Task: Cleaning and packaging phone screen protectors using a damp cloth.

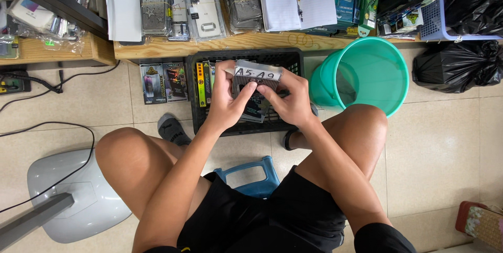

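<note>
My left hand [226,100] and my right hand [289,101] both grip a bundle of phone cases [255,77] with a white handwritten label on top. The bundle is held over a black plastic crate [293,59] on the floor between my knees. Upright packaged items [204,82] stand in the crate's left side. I sit on a blue stool [251,177], knees spread.
A teal waste bin [367,74] stands right of the crate. Black rubbish bags [458,64] lie far right. A wooden shelf [209,48] with packaged phone cases runs along the top. Two boxes [163,82] lean under it. A grey fan base [78,190] and cables sit at the left.
</note>
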